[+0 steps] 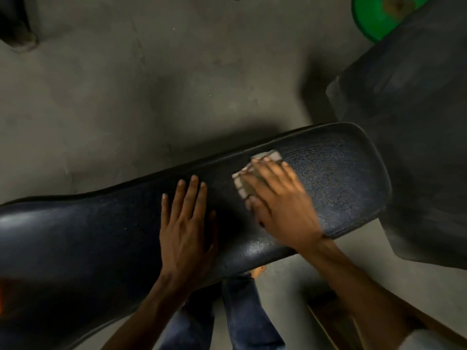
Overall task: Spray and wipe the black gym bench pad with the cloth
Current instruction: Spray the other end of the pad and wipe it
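Note:
The black gym bench pad (341, 178) runs across the view from lower left to mid right, its right end textured and dull. My right hand (280, 203) presses a folded grey checked cloth (246, 180) flat onto the pad near the right end; only the cloth's upper and left edges show past my fingers. My left hand (187, 228) lies flat on the pad just left of the cloth, fingers spread and holding nothing. No spray bottle is in view.
Grey concrete floor (151, 84) lies beyond the bench. A large dark padded object (409, 122) stands at the right, close to the pad's end. A green round object (379, 18) sits at the top right. My jeans-clad legs (242, 319) show below the pad.

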The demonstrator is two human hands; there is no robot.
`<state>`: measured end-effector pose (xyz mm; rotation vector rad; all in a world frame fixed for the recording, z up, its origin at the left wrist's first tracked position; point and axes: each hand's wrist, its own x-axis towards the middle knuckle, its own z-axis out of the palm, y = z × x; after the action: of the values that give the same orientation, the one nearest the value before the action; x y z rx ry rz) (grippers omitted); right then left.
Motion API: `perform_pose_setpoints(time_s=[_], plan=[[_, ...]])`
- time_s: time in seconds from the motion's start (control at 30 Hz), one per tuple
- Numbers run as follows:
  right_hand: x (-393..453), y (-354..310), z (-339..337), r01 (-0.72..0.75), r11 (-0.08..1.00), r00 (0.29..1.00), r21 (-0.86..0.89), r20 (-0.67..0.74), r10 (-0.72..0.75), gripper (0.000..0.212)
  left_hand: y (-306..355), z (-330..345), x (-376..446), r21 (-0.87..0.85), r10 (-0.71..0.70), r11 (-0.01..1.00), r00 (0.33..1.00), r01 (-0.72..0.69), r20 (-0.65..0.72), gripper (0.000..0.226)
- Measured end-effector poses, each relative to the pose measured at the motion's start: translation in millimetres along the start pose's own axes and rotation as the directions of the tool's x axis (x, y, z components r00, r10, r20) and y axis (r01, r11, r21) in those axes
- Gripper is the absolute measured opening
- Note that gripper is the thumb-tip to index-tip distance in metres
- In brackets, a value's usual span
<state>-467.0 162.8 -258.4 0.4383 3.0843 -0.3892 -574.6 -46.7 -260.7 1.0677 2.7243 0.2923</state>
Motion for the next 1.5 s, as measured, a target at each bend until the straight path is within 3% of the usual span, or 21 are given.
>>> perform_pose_setpoints(time_s=[0.07, 0.13, 0.2, 0.37, 0.5, 0.57, 0.63, 0.7, 0.77, 0.83, 0.93, 1.1, 1.17, 1.27, 1.37, 1.5], plan=[[2, 7, -2, -0.14, 0.99, 0.989, -0.002, -0.041, 0.14, 0.052, -2, 3, 1, 0.003, 0.02, 1.0, 1.0, -0.02, -0.007, 0.061], [20, -13, -1, -0.347, 0.938, 0.934, -0.001, -0.092, 0.346, 0.053, 1, 4, 3, -0.016, 0.002, 1.0, 1.0, -0.002, -0.013, 0.061], [40, -45, 5, -0.438, 0.899, 0.894, 0.001, -0.11, 0.435, 0.055, 1, 1, 1, -0.039, -0.023, 0.999, 0.999, 0.022, -0.024, 0.063], [40, -109, 22, -0.127, 0.991, 0.992, 0.039, 0.004, 0.127, 0.054, -35, -17, -20, 0.056, -0.121, 0.991, 0.992, 0.122, -0.028, 0.078], [2, -94, 22, 0.074, 0.997, 0.996, 0.019, 0.046, -0.075, 0.054, -74, -20, -38, 0.119, -0.154, 0.982, 0.987, 0.148, 0.05, 0.079], [-6, -81, 18, 0.032, 0.999, 0.999, 0.025, 0.019, -0.032, 0.053, -77, -18, -40, 0.099, -0.139, 0.986, 0.989, 0.133, 0.05, 0.078], [5, -86, 18, -0.133, 0.991, 0.99, 0.034, -0.045, 0.134, 0.053, -74, -16, -37, 0.071, -0.146, 0.987, 0.989, 0.144, 0.033, 0.078], [29, -109, 23, -0.347, 0.937, 0.931, 0.035, -0.102, 0.349, 0.053, -72, -17, -36, 0.005, -0.171, 0.985, 0.985, 0.171, -0.006, 0.076], [57, -138, 30, -0.428, 0.903, 0.895, 0.039, -0.12, 0.43, 0.054, -76, -24, -39, -0.054, -0.192, 0.981, 0.979, 0.189, -0.068, 0.074], [76, -172, 37, -0.341, 0.939, 0.935, 0.05, -0.091, 0.344, 0.054, -91, -32, -47, -0.056, -0.208, 0.978, 0.972, 0.203, -0.107, 0.074], [70, -218, 45, -0.099, 0.989, 0.994, 0.113, -0.038, 0.104, 0.052, -129, -36, -70, 0.022, -0.226, 0.974, 0.972, 0.227, -0.064, 0.087], [27, -192, 42, 0.267, 0.961, 0.962, 0.064, 0.047, -0.27, 0.053, -159, -35, -85, 0.048, -0.201, 0.978, 0.979, 0.202, -0.03, 0.072], [25, -167, 37, 0.221, 0.974, 0.974, 0.045, 0.044, -0.223, 0.053, -153, -34, -82, 0.02, -0.223, 0.974, 0.974, 0.224, -0.039, 0.073], [45, -170, 35, -0.079, 0.996, 0.996, 0.051, -0.04, 0.081, 0.052, -148, -31, -82, -0.013, -0.244, 0.97, 0.968, 0.244, -0.061, 0.074], [73, -210, 44, -0.287, 0.956, 0.952, 0.066, -0.093, 0.292, 0.052, -150, -33, -82, -0.043, -0.237, 0.971, 0.969, 0.234, -0.075, 0.074], [76, -248, 54, -0.083, 0.992, 0.996, 0.092, -0.011, 0.084, 0.053, -157, -38, -84, -0.161, -0.233, 0.963, 0.967, 0.214, -0.105, 0.073]])
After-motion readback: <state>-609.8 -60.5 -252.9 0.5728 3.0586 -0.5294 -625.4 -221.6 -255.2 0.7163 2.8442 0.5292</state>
